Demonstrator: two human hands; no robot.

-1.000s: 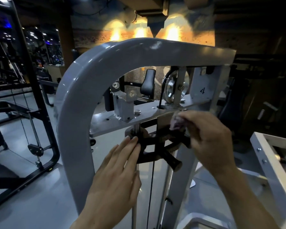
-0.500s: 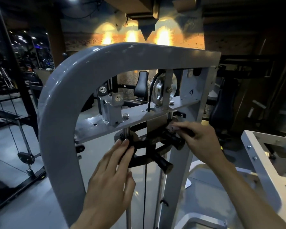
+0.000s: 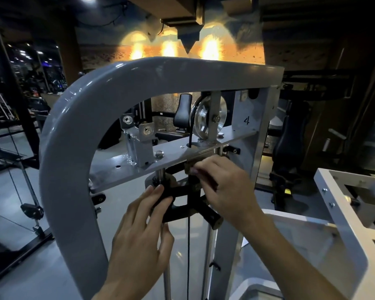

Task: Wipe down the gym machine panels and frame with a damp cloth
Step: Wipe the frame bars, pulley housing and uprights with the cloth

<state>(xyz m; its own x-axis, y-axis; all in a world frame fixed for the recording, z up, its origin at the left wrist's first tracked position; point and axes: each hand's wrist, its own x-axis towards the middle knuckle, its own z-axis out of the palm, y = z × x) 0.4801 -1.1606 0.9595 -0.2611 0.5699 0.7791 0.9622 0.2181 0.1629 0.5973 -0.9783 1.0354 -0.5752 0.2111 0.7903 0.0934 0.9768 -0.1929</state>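
Both hands on black top plate [image 3: 180, 202]: left hand [image 3: 139, 234] still flat-fingered, right hand [image 3: 223, 187] pinching cloth [image 3: 195, 171], shifted leftward.

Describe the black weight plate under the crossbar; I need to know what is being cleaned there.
The black weight plate looks like dark metal with open cut-outs between flat spokes. It sits level beneath the grey crossbar, on a steel rod. The left hand rests straight fingers on its left edge; the right hand presses a small cloth at its top.
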